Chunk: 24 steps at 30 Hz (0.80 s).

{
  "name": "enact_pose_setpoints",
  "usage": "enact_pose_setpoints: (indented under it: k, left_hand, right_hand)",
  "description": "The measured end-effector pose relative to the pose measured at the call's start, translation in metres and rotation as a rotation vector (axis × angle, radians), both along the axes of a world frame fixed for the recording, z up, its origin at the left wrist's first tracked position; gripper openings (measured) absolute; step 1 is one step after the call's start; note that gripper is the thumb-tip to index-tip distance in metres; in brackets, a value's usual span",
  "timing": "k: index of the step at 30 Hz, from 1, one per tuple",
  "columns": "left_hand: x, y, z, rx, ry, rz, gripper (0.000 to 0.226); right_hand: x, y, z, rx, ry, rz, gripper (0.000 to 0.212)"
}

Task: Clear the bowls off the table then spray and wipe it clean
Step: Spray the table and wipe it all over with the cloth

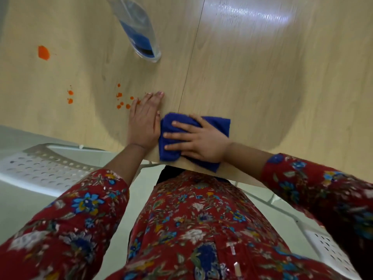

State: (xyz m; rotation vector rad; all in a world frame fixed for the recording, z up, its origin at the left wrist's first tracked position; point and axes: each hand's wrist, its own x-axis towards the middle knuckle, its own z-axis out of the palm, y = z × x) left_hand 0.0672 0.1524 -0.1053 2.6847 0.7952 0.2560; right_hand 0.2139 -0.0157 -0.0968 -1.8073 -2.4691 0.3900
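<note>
We take this for a plain canteen, break room or meeting room rather than a home; which of these, we cannot tell. Pale wood-laminate tabletop with a straight seam where two panels meet. White perforated chair at left, a second chair of the same make at right, and a smooth pale floor beneath.

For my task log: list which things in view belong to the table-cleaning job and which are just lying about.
Job: blue cloth under the right hand; spray bottle; orange stains on the table; left hand flat on the table.
Lying about: white perforated chair at left; second white chair at lower right.
</note>
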Motion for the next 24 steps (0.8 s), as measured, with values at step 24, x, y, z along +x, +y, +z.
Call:
enact_pose_setpoints:
  k: [24]
  left_hand:
    - [-0.001, 0.000, 0.001, -0.048, -0.033, 0.025, 0.050]
  right_hand:
    - [-0.013, -0.019, -0.002, -0.049, 0.129, 0.159, 0.044]
